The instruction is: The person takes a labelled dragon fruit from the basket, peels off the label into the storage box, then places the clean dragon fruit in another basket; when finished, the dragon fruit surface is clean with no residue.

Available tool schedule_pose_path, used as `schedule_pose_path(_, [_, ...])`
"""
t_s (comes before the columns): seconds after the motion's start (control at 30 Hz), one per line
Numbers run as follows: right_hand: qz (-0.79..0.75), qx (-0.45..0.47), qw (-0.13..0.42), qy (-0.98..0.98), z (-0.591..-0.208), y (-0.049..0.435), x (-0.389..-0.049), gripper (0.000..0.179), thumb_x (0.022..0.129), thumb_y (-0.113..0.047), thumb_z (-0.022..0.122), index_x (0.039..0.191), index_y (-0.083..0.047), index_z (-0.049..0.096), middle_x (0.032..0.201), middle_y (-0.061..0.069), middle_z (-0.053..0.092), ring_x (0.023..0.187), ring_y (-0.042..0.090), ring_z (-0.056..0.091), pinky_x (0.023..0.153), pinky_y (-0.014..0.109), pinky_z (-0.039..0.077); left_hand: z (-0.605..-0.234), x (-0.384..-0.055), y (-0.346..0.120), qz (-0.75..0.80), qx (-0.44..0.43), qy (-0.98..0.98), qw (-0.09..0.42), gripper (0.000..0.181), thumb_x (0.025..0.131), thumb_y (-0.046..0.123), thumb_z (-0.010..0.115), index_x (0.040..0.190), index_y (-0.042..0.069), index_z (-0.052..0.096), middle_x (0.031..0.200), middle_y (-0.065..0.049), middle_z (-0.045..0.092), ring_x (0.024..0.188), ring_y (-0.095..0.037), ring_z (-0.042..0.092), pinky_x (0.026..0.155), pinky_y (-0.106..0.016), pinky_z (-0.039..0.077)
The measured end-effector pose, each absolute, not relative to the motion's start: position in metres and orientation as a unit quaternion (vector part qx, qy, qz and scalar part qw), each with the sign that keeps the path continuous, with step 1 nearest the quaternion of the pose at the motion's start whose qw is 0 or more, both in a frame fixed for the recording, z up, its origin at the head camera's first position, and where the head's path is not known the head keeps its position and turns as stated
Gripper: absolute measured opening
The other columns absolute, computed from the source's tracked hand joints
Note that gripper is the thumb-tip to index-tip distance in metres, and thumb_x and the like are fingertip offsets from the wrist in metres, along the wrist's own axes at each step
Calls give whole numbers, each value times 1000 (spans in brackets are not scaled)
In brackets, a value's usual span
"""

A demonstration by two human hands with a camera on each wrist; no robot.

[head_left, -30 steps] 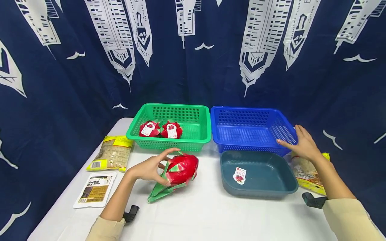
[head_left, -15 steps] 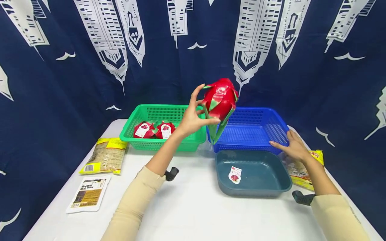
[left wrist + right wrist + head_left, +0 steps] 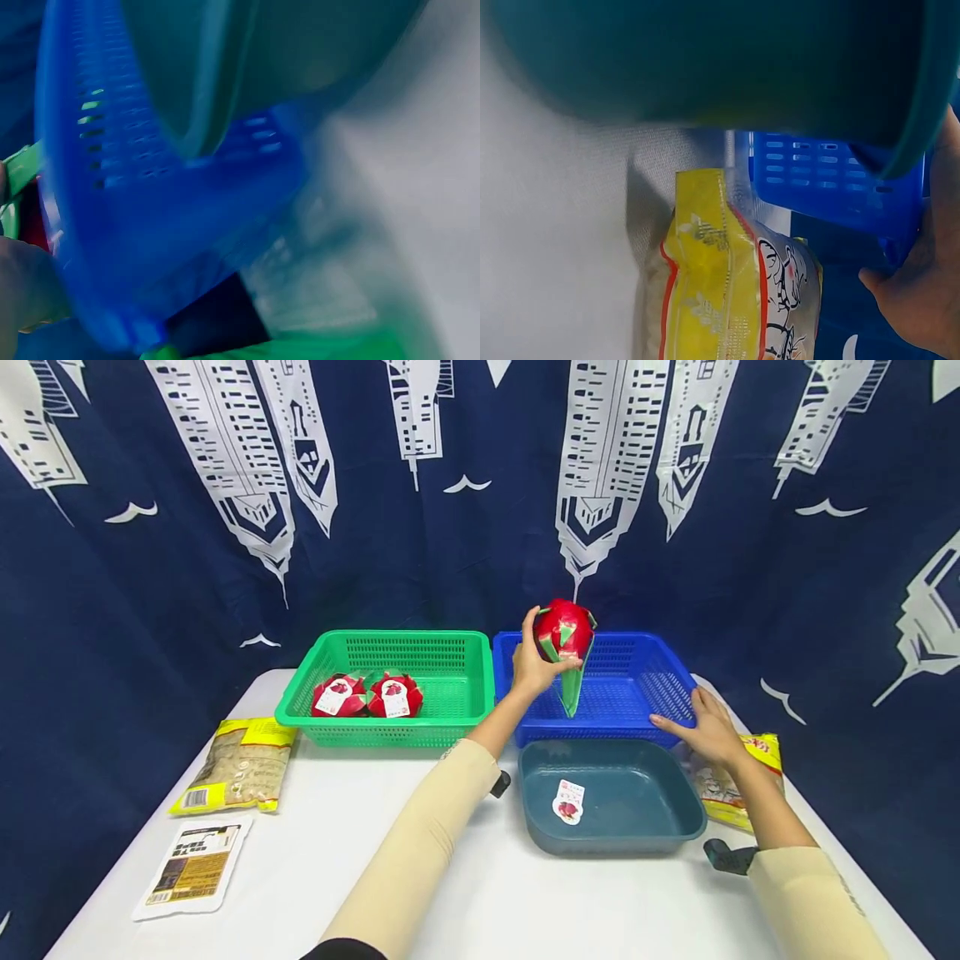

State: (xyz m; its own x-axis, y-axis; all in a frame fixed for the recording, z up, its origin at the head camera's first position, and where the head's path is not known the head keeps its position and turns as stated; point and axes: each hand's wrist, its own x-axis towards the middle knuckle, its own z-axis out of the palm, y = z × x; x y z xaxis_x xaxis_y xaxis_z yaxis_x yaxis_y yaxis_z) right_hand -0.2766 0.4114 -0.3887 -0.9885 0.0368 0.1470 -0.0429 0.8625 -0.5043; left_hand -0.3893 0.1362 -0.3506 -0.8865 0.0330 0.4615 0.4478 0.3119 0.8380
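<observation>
My left hand (image 3: pixel 534 668) holds a large red dragon fruit (image 3: pixel 564 631) with green leaf tips by its side, above the blue plastic basket (image 3: pixel 517 727). The fruit's leafy end points down into the basket opening. At the basket's right front corner, my right hand (image 3: pixel 712 727) grips the rim, thumb toward the front; its fingers are partly hidden in the right wrist view. In the left wrist view, the basket (image 3: pixel 172 232) fills the middle, and only part of the hand (image 3: pixel 26 285) and a bit of leaf (image 3: pixel 22 169) show at the left edge.
A green basket (image 3: pixel 390 735) with two labelled dragon fruits (image 3: pixel 397 693) stands left of the blue one. In front is a dark teal tub (image 3: pixel 611 843) with a sticker (image 3: pixel 568 802) on it. Yellow bags (image 3: pixel 240 764) (image 3: pixel 705 262) and a white packet (image 3: pixel 195 868) lie at the sides.
My left hand took the dragon fruit up from the table, carried it right and then lowered it over the blue basket. The right hand stays at the basket's corner while the head view shifts.
</observation>
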Motion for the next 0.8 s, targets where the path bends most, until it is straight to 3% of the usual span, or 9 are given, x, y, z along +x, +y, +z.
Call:
schedule_pose_path(0.47, [266,-18,71,-961,-389,406,-269,105,84,-58,54,142,7,-5,147,30,-7,133,49,-5,96,71,6,-382,-391,163,-538,-38,-841,42,102,62,21,87,141,32,23,122,-20,48,111,-35,48,86,-43,47])
schedule_pose_path(0.57, [266,-19,75,-961,-389,407,-268,105,84,-57,55,142,7,-4,147,29,-7,133,49,-5,96,71,6,-382,-396,162,-553,-17,-833,-10,106,63,16,86,143,33,20,124,-22,46,112,-36,48,82,-43,49])
schedule_pose_path(0.67, [266,-20,73,-961,-389,406,-269,105,83,-57,55,142,7,-4,148,29,-8,133,49,-5,97,71,6,-386,-408,161,-566,2,-820,-85,112,66,9,84,145,37,10,132,-25,37,111,-40,49,69,-47,53])
schedule_pose_path(0.77, [266,-22,70,-961,-388,406,-269,106,83,-58,55,142,7,-4,148,28,-8,133,49,-4,96,71,7,-418,-456,171,-584,1,-793,-171,124,65,4,83,142,49,-4,140,-24,21,106,-51,48,54,-55,51])
schedule_pose_path(0.8, [264,-23,71,-962,-386,407,-269,106,83,-58,55,142,7,-4,148,29,-7,133,49,-4,96,71,7,-430,-475,177,-590,9,-784,-194,125,67,1,81,140,51,-6,143,-22,16,105,-54,47,55,-58,49])
